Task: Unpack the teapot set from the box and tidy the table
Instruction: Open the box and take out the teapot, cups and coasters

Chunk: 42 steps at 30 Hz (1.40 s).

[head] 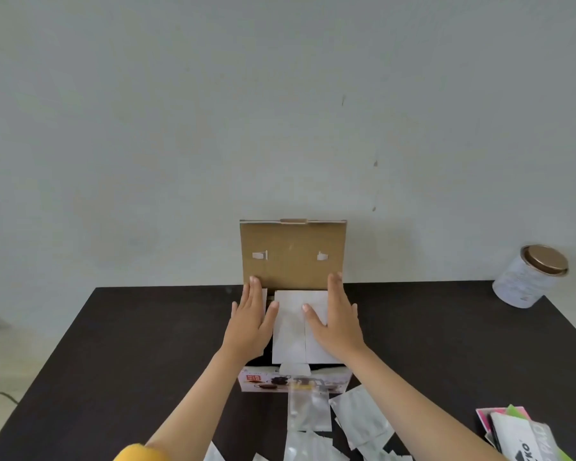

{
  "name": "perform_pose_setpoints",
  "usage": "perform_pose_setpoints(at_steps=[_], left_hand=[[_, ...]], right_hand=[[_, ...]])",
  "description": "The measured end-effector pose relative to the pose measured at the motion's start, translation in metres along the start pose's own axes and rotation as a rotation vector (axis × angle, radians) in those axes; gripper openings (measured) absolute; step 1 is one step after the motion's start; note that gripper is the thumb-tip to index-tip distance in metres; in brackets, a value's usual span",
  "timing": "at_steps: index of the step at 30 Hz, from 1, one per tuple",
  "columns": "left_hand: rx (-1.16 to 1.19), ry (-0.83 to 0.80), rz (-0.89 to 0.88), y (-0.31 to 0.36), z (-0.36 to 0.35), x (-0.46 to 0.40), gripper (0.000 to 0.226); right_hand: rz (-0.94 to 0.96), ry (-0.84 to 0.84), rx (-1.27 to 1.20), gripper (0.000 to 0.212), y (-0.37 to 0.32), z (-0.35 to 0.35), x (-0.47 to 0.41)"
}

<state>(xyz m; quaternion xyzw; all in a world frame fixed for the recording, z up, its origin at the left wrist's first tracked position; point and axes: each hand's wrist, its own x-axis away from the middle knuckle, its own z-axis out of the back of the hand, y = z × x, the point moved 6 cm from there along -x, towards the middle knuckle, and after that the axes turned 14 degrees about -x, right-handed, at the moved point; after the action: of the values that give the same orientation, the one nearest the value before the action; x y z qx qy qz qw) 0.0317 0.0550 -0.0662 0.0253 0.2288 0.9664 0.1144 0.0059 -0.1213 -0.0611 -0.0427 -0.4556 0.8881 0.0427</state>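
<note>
The teapot set box (280,382) stands in the middle of the dark table, its brown lid (292,254) flipped up against the wall. White foam padding (291,327) in two pieces fills the open top and hides whatever lies below. My left hand (251,322) rests flat on the box's left side, fingers together, thumb touching the foam's left edge. My right hand (338,319) lies flat on the right foam piece, fingers extended. Neither hand grips anything.
Several clear and white plastic bags (316,417) lie on the table (130,344) in front of the box. A white tin with a bronze lid (529,277) stands at the far right. Coloured packets and papers (516,430) sit at the near right corner.
</note>
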Motion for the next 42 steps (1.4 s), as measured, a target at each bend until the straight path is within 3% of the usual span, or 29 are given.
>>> perform_pose_setpoints(at_steps=[7, 12, 15, 25, 30, 37, 42], left_hand=[[0.000, 0.046, 0.047, -0.008, -0.007, -0.007, 0.062], [0.162, 0.087, 0.065, -0.011, -0.001, -0.005, 0.055], [0.295, 0.120, 0.092, -0.014, 0.003, -0.003, 0.051], [0.383, 0.117, 0.120, -0.015, 0.005, 0.000, 0.049], [0.354, 0.129, 0.094, -0.015, 0.005, 0.000, 0.048], [0.324, 0.140, 0.070, -0.017, 0.004, -0.001, 0.050], [0.341, 0.137, 0.076, -0.015, 0.003, -0.001, 0.050]], right_hand=[[0.030, -0.097, 0.307, 0.066, 0.004, -0.015, -0.003], [0.459, -0.298, 0.271, 0.050, -0.016, -0.030, 0.022], [0.540, -0.411, 0.361, 0.045, -0.023, -0.035, 0.029], [0.611, -0.503, 0.580, 0.050, -0.043, -0.029, 0.030], [0.808, -0.431, 0.560, 0.044, -0.069, -0.005, 0.032], [0.753, -0.319, 0.481, 0.053, -0.100, 0.064, 0.030], [0.526, -0.242, 0.561, 0.073, -0.093, 0.097, 0.034]])
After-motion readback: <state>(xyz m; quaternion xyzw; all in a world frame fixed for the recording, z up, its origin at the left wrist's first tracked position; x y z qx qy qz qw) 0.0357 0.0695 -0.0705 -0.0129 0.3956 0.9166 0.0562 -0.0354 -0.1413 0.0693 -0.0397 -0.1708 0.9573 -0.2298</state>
